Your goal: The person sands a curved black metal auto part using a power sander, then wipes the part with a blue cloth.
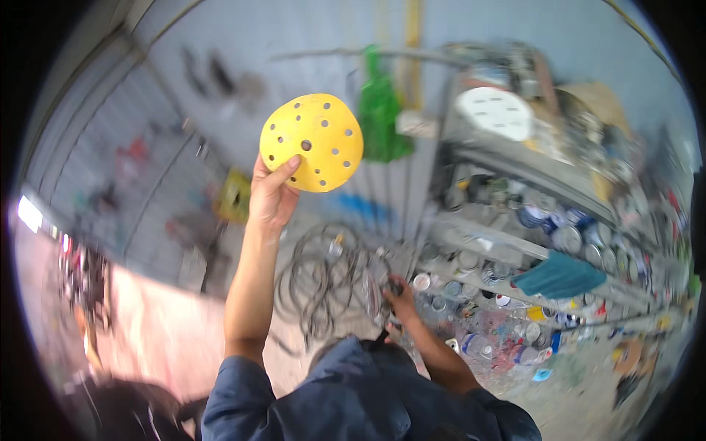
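Observation:
My left hand (272, 191) is raised and holds a round yellow perforated sanding disc (316, 131), thumb on its lower face. Low at the right of centre, my right hand (401, 301) grips a dark hand-held tool (379, 292), apparently a sander, partly blurred and hidden by my body. Beside that tool, coils of grey hose (309, 275) lie on the floor. Behind the disc, a green plastic bag (379, 128) hangs on the wall.
A metal shelf unit (500, 239) on the right holds cans, a white perforated disc (494, 114) and a teal cloth (559, 275). Plastic jugs (478, 345) stand below. A pale grey wall (169, 66) runs behind. A dark bulky object (118, 415) sits at lower left.

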A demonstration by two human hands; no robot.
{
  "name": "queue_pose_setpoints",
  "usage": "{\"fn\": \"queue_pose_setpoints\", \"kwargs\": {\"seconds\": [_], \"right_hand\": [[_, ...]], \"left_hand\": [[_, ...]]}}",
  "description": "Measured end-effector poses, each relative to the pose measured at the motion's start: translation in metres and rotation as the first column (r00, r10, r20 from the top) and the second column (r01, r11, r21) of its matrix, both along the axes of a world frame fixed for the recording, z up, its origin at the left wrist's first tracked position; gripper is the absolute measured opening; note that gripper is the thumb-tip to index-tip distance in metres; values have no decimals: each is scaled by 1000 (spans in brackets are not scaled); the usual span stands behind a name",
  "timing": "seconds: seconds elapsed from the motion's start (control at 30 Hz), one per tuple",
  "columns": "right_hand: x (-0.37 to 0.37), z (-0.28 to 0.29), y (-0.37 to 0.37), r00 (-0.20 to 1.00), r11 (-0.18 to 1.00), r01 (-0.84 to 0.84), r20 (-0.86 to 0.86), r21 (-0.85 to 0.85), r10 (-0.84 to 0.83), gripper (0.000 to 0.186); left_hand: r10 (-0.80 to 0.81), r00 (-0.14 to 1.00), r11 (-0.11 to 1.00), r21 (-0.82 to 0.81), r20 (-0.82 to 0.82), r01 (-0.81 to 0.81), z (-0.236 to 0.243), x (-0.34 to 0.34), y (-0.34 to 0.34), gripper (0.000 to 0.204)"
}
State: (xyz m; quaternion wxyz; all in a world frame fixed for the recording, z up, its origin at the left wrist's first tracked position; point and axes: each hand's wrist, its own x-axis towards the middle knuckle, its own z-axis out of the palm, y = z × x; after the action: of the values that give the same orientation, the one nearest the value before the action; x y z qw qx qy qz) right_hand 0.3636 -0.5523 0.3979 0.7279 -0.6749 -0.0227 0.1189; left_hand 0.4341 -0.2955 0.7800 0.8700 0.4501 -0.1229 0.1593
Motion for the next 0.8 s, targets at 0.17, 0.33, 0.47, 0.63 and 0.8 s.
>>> {"fn": "queue_pose_setpoints", "kwargs": {"seconds": [0.17,0.33,0.47,0.63,0.8], "right_hand": [[28,-15,72,958,913,-230,-89,337,274,41],[-17,69,173,765,654,-544,-10,526,644,56],[-68,95,241,604,525,-633,-60,569,795,60],[-113,92,300,476,481,-758,-131,440,870,57],[-130,51,337,515,571,-737,-246,362,821,55]], "left_hand": [[249,963,951,-161,-104,-263,-87,-135,67,50],[381,900,873,-239,-213,-426,-156,-278,112,52],[365,882,841,-301,-298,-449,-215,-361,124,53],[386,839,833,-245,-384,-496,-263,-411,136,54],[352,839,839,-257,-415,-479,-291,-423,160,57]]}}
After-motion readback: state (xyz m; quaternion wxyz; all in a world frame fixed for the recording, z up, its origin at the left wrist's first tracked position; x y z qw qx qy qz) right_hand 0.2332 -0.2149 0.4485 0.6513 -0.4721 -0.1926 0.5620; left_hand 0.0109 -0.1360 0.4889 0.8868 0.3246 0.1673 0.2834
